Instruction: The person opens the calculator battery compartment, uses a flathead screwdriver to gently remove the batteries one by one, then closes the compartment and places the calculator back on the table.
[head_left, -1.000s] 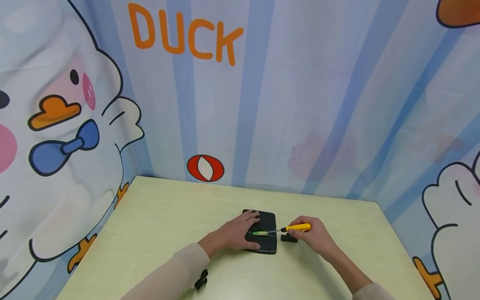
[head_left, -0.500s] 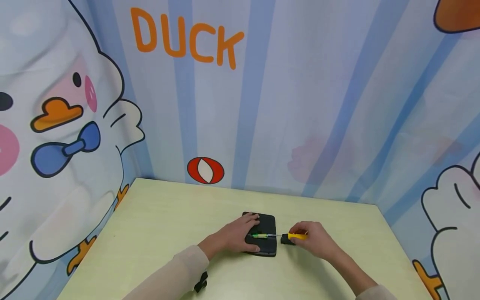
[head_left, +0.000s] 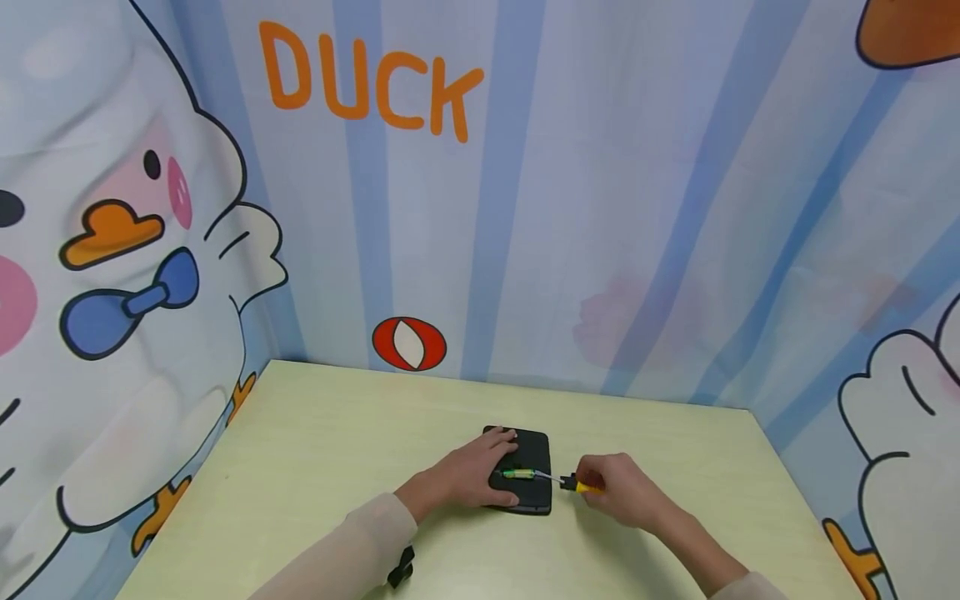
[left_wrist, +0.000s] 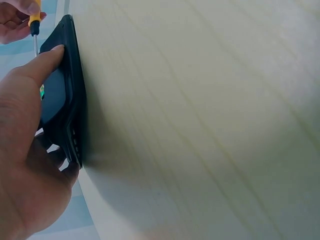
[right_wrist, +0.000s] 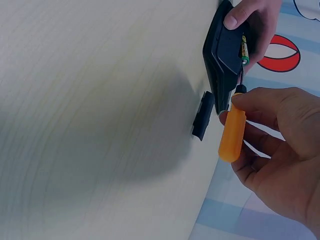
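Duck-print fabric (head_left: 637, 208) backs a pale wood-grain table (head_left: 337, 442). Left hand (head_left: 468, 473) rests on a black device (head_left: 535, 452), fingers extended. The device bears a green battery (head_left: 517, 473), a screwdriver's (right_wrist: 232, 136) tip near its right end. Small black piece (right_wrist: 202, 117) lies just beside the device. Right hand (head_left: 621, 490) pinches the yellow handle.

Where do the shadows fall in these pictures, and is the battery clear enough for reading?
Head: a soft shadow lies on the table near the right hand; the battery is too small to read. Left wrist: shadow along the black device, battery mostly hidden. Right wrist: a broad, soft-edged table shadow.
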